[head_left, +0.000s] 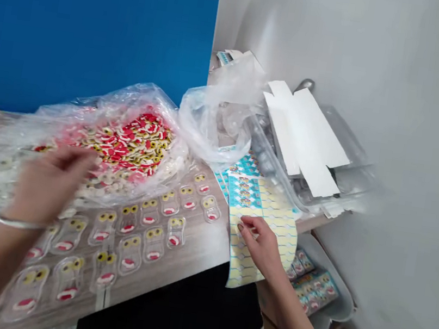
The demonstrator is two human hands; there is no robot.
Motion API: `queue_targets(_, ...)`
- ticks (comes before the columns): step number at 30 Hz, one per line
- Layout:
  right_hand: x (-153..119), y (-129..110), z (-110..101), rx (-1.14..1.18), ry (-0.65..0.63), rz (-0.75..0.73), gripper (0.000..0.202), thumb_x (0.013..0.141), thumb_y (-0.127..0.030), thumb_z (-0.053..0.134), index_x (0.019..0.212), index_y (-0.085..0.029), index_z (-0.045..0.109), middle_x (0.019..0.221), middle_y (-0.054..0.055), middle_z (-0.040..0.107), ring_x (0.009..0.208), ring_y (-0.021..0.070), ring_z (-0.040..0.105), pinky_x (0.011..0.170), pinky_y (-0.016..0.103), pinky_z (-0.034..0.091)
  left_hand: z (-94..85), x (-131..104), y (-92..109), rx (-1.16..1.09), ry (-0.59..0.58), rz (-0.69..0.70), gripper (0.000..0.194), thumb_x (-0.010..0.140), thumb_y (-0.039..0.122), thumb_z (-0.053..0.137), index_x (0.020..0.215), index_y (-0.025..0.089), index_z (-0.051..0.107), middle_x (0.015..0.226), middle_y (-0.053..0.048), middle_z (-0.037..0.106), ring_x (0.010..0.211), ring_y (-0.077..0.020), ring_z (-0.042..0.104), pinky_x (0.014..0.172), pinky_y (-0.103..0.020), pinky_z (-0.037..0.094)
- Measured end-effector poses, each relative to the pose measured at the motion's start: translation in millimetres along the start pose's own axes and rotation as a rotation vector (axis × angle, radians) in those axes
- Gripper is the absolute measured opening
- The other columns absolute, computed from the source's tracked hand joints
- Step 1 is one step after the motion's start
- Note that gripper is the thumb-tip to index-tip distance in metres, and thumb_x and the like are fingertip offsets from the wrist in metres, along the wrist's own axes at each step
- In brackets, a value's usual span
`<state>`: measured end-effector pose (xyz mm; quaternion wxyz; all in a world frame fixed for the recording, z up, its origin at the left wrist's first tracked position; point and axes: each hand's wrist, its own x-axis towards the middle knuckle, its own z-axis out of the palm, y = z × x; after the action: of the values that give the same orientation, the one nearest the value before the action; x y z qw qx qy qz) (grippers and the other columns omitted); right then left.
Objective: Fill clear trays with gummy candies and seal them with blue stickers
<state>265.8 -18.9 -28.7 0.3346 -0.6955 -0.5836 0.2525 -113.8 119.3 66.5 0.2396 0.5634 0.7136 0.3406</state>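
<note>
My left hand (50,178) is smeared by motion above the near edge of a plastic bag of small red, white and yellow pieces (140,144); its fingers cannot be made out. Below it, clear plastic blister shells (155,243) lie in rows on the table, each with two yellow eye shapes and a red-and-white mouth shape. Over a sheet of stickers (243,270) at the table's front edge, my right hand (263,245) has thumb and fingers drawn together. Whatever they pinch, if anything, is too small to name. Part of the sheet is bare yellow backing, while blue printed labels (246,190) remain at its upper left.
A clear plastic tub (304,202) stands at the right with white folded card (302,133) on top. Beside it sits a crumpled clear bag (218,115). A grey bin (343,301) below holds printed packs (316,291). A blue panel (96,19) rises behind the table.
</note>
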Motion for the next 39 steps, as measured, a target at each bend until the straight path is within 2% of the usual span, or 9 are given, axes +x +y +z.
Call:
queue_targets(4, -5, 33, -1, -0.296, 0.111, -0.122, 0.030, 0.086, -0.033, 0.062, 0.112, -0.019, 0.067, 0.119, 0.013, 0.063, 0.112, 0.0292, 0.056, 0.096, 0.046, 0.044, 116.9, -125, 34, -0.539, -0.635, -0.132, 0.038, 0.080, 0.040, 0.068, 0.112, 0.019, 0.068, 0.111, -0.008, 0.073, 0.105, -0.0250, 0.066, 0.099, -0.043, 0.048)
queue_targets(7, -17, 49, 2, -0.360, 0.148, -0.177, 0.034, 0.088, -0.034, 0.061, 0.118, -0.019, 0.063, 0.126, 0.013, 0.060, 0.116, 0.0293, 0.054, 0.097, 0.047, 0.042, 191.1, -182, 58, -0.738, -0.671, -0.373, 0.038, 0.075, 0.028, 0.074, 0.111, 0.017, 0.067, 0.122, -0.014, 0.068, 0.113, -0.0259, 0.064, 0.099, -0.039, 0.048)
queue_targets(11, -32, 59, 2, -0.327, 0.198, -0.191, 0.033, 0.091, -0.035, 0.058, 0.120, -0.020, 0.061, 0.128, 0.012, 0.060, 0.117, 0.0281, 0.053, 0.096, 0.045, 0.042, 236.9, -194, 73, -0.792, -0.525, -0.462, 0.043, 0.077, 0.018, 0.069, 0.118, 0.018, 0.059, 0.126, -0.013, 0.065, 0.094, -0.0181, 0.069, 0.075, -0.027, 0.055)
queue_targets(15, -40, 56, -4, -0.308, 0.186, -0.177, 0.030, 0.091, -0.034, 0.059, 0.117, -0.020, 0.063, 0.127, 0.011, 0.061, 0.116, 0.0293, 0.053, 0.095, 0.046, 0.041, 248.8, -179, 76, -0.751, -0.507, -0.473, 0.028, 0.074, 0.017, 0.070, 0.100, 0.014, 0.060, 0.086, -0.006, 0.071, 0.053, -0.0090, 0.059, 0.049, -0.020, 0.044)
queue_targets(19, -32, 44, -14, -0.261, 0.133, -0.181, 0.018, 0.092, -0.028, 0.058, 0.107, -0.022, 0.066, 0.112, 0.009, 0.067, 0.105, 0.0277, 0.057, 0.089, 0.045, 0.042, 253.0, -174, 77, -0.758, -0.531, -0.442, 0.015, 0.070, 0.016, 0.071, 0.077, 0.015, 0.059, 0.057, 0.003, 0.061, 0.042, -0.0070, 0.049, 0.042, -0.019, 0.036)
queue_targets(24, 10, 31, -18, -0.049, 0.031, -0.390, 0.020, 0.093, -0.016, 0.051, 0.108, -0.021, 0.064, 0.112, 0.009, 0.065, 0.108, 0.0239, 0.056, 0.095, 0.040, 0.045, 254.1, -177, 72, -0.780, -0.565, -0.402, 0.020, 0.065, 0.021, 0.075, 0.079, 0.016, 0.061, 0.053, 0.006, 0.058, 0.040, -0.0073, 0.048, 0.042, -0.019, 0.038)
queue_targets(28, 33, 34, -10, -0.022, -0.126, -0.478, 0.013, 0.092, -0.015, 0.055, 0.097, -0.021, 0.065, 0.098, 0.007, 0.066, 0.097, 0.0228, 0.058, 0.087, 0.038, 0.047, 258.0, -177, 64, -0.782, -0.544, -0.389, 0.022, 0.063, 0.024, 0.075, 0.081, 0.016, 0.064, 0.059, 0.005, 0.061, 0.044, -0.0076, 0.051, 0.045, -0.020, 0.040)
queue_targets(33, 34, 41, -2, -0.021, -0.135, -0.513, 0.012, 0.093, -0.016, 0.053, 0.095, -0.021, 0.064, 0.093, 0.007, 0.066, 0.092, 0.0216, 0.058, 0.083, 0.035, 0.047, 259.6, -176, 58, -0.769, -0.522, -0.387, 0.025, 0.059, 0.025, 0.076, 0.080, 0.016, 0.067, 0.061, 0.003, 0.063, 0.049, -0.0091, 0.054, 0.046, -0.020, 0.041)
queue_targets(39, 32, 37, 9, -0.103, -0.080, -0.485, 0.016, 0.095, -0.018, 0.046, 0.089, -0.021, 0.060, 0.089, 0.007, 0.063, 0.089, 0.0215, 0.055, 0.081, 0.035, 0.042, 253.6, -175, 59, -0.761, -0.548, -0.393, 0.033, 0.062, 0.035, 0.077, 0.087, 0.016, 0.067, 0.057, 0.005, 0.059, 0.041, -0.0061, 0.045, 0.039, -0.018, 0.028)
